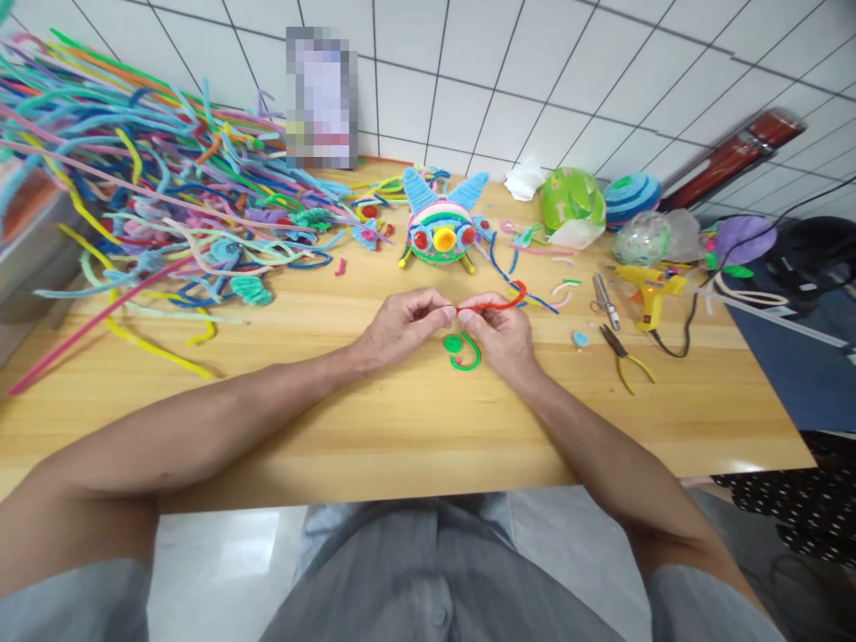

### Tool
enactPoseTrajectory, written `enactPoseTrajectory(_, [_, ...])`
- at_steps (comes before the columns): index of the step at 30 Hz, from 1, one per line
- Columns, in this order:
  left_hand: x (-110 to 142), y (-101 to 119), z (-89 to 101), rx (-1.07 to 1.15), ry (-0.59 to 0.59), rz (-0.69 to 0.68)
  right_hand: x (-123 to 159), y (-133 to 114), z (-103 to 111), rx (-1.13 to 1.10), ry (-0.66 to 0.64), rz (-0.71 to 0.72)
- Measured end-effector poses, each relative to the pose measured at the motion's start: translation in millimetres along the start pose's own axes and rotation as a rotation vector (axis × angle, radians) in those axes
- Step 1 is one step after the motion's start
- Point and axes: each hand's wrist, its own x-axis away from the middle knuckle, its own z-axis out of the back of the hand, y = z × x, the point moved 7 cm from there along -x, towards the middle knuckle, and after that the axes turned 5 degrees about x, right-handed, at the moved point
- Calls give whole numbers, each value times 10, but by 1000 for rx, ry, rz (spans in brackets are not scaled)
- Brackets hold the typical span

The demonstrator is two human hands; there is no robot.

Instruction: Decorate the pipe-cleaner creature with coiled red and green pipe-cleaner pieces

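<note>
Both hands (409, 323) nearly meet, pinching a red pipe cleaner (496, 307).

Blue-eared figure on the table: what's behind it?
Coloured pipe cleaners peek out behind it, with the tiled wall beyond. The figure's body hides whatever lies directly behind.

Right hand (503, 337) holds a red pipe cleaner (508, 305); left hand (409, 326) seemingly pinches its end.
</note>
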Motion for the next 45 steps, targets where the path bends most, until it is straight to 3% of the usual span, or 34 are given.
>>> enactPoseTrajectory(5, [-4, -45, 15, 6, 56, 19, 17, -105, 69, 125, 36, 48])
enactPoseTrajectory(14, [4, 18, -5, -87, 18, -44, 22, -202, 87, 239, 36, 109])
enactPoseTrajectory(19, [4, -21, -19, 12, -25, 36, 3, -192, 107, 251, 22, 113])
enactPoseTrajectory(25, [-28, -102, -43, 232, -107, 184, -27, -106, 118, 136, -24, 36])
enactPoseTrajectory(31, [-47, -216, -77, 296, -178, 268, -44, 10, 85, -56, -80, -121])
enactPoseTrajectory(36, [-25, -177, -57, 117, -139, 103, -43, 43, 108, -104, -50, -245])
enactPoseTrajectory(42, [1, 108, -26, -208, -73, -352, -13, 63, 31, -97, -111, -265])
enactPoseTrajectory(45, [36, 181, -52, -310, -80, -479, 0, 66, 7, -78, -115, -253])
